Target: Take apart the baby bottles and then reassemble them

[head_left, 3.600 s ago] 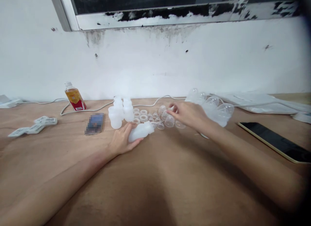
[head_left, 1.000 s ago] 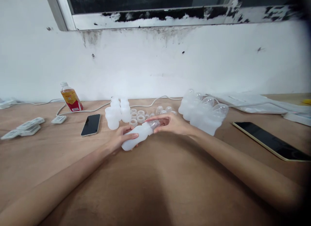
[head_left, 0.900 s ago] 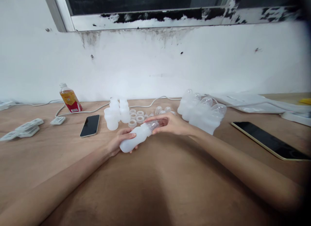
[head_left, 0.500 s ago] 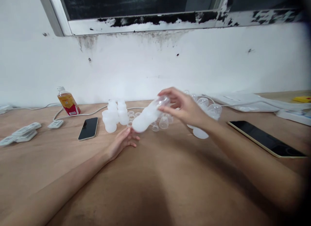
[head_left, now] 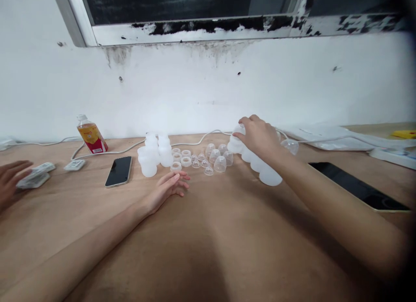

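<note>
My right hand (head_left: 260,135) is at the back right, its fingers closed round the upper end of a frosted white bottle (head_left: 235,144). That bottle stands at the left of a row of similar white bottles (head_left: 270,176), partly hidden by my hand and forearm. A clear dome cap (head_left: 290,146) shows past my wrist. My left hand (head_left: 167,188) rests on the table with fingers apart, holding nothing. Just beyond it are several translucent rings (head_left: 176,166), small clear nipple-shaped pieces (head_left: 208,170) and larger clear domes (head_left: 220,164). Several white bottles (head_left: 148,165) stand grouped at left.
A phone (head_left: 118,171) lies left, a larger black-screened device (head_left: 357,185) right. A drink bottle (head_left: 92,135) stands at the back by a white cable (head_left: 201,141). Another person's hand (head_left: 11,178) touches small white packs (head_left: 40,176) at far left. Plastic bags (head_left: 325,137) lie back right.
My right hand has carried the white bottle from the middle to the row on the right, standing it upright. My left hand stays nearly in place. Another person's hand has come in at left.
</note>
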Demonstrator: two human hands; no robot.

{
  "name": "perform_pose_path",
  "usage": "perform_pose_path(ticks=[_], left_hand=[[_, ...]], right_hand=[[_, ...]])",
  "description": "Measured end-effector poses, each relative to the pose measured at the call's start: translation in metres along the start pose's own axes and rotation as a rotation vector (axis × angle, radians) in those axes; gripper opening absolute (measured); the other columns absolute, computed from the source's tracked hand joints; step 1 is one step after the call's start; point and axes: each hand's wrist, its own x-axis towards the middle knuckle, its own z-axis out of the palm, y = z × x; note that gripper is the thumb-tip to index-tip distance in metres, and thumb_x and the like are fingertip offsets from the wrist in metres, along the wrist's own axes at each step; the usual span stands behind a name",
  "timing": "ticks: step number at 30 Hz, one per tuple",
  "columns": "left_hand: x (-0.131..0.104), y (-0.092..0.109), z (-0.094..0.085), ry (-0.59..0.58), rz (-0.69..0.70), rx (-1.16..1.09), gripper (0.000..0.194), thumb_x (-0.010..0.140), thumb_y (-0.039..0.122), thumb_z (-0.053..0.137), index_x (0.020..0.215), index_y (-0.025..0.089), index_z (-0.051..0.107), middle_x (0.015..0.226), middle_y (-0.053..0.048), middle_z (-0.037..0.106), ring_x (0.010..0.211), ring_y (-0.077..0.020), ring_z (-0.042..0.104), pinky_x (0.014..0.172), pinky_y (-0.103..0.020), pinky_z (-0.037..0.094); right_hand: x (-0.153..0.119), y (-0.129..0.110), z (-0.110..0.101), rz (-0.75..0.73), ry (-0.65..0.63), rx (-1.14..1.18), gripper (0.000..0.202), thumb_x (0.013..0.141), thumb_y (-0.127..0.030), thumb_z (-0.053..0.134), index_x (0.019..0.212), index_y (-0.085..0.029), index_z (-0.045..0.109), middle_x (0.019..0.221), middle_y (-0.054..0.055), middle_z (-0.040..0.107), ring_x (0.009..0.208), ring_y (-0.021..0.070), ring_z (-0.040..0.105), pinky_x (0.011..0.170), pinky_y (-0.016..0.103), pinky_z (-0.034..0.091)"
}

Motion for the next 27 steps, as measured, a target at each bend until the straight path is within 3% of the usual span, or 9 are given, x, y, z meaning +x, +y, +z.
perform_pose_path(ticks=[5, 14, 20, 24, 26, 27], left_hand=[[0.001, -0.001, 0.0, 0.0, -0.001, -0.011, 0.028, 0.079, 0.035, 0.045, 0.098, 0.015, 0.051, 0.103, -0.01, 0.05, 0.084, -0.0159, 0.053, 0.064, -0.026, 0.043], [0.0, -0.001, 0.0, 0.003, -0.001, -0.017, 0.028, 0.078, 0.034, 0.046, 0.098, 0.015, 0.052, 0.103, -0.01, 0.05, 0.082, -0.016, 0.053, 0.064, -0.026, 0.043], [0.001, -0.002, 0.001, -0.001, 0.012, 0.034, 0.03, 0.077, 0.036, 0.047, 0.099, 0.015, 0.051, 0.103, -0.01, 0.051, 0.082, -0.0152, 0.054, 0.064, -0.026, 0.043], [-0.002, -0.001, 0.003, 0.009, 0.06, 0.291, 0.031, 0.08, 0.037, 0.042, 0.102, 0.016, 0.047, 0.105, -0.009, 0.051, 0.088, -0.0176, 0.054, 0.07, -0.03, 0.044], [-0.005, 0.002, 0.003, 0.009, 0.141, 0.612, 0.034, 0.079, 0.038, 0.043, 0.104, 0.017, 0.047, 0.108, -0.009, 0.051, 0.098, -0.02, 0.05, 0.082, -0.035, 0.04], [-0.006, 0.004, 0.003, -0.012, 0.2, 0.804, 0.037, 0.078, 0.039, 0.044, 0.108, 0.017, 0.046, 0.113, -0.009, 0.049, 0.105, -0.0212, 0.045, 0.09, -0.038, 0.035]], right_hand=[[0.018, -0.001, 0.015, 0.016, -0.127, -0.083, 0.032, 0.077, -0.032, 0.047, 0.101, -0.01, 0.051, 0.097, 0.015, 0.053, 0.086, 0.0254, 0.053, 0.064, 0.032, 0.04], [0.046, 0.008, 0.036, 0.126, -0.138, -0.097, 0.034, 0.072, -0.035, 0.054, 0.092, -0.007, 0.056, 0.089, 0.018, 0.054, 0.085, 0.0269, 0.053, 0.065, 0.034, 0.039], [0.048, 0.006, 0.03, 0.116, -0.144, -0.12, 0.033, 0.074, -0.029, 0.052, 0.097, -0.005, 0.055, 0.097, 0.02, 0.052, 0.087, 0.0289, 0.054, 0.065, 0.035, 0.041], [0.028, -0.009, 0.018, 0.057, 0.015, -0.086, 0.041, 0.075, -0.031, 0.05, 0.106, -0.005, 0.05, 0.112, 0.023, 0.042, 0.092, 0.0317, 0.05, 0.066, 0.04, 0.042], [0.002, -0.024, 0.017, -0.098, 0.083, 0.038, 0.045, 0.079, -0.036, 0.043, 0.115, -0.009, 0.044, 0.12, 0.021, 0.037, 0.098, 0.0314, 0.047, 0.07, 0.042, 0.043], [-0.015, -0.032, 0.02, -0.231, 0.057, 0.13, 0.045, 0.081, -0.038, 0.038, 0.118, -0.012, 0.042, 0.122, 0.017, 0.038, 0.101, 0.0288, 0.046, 0.073, 0.041, 0.043]])
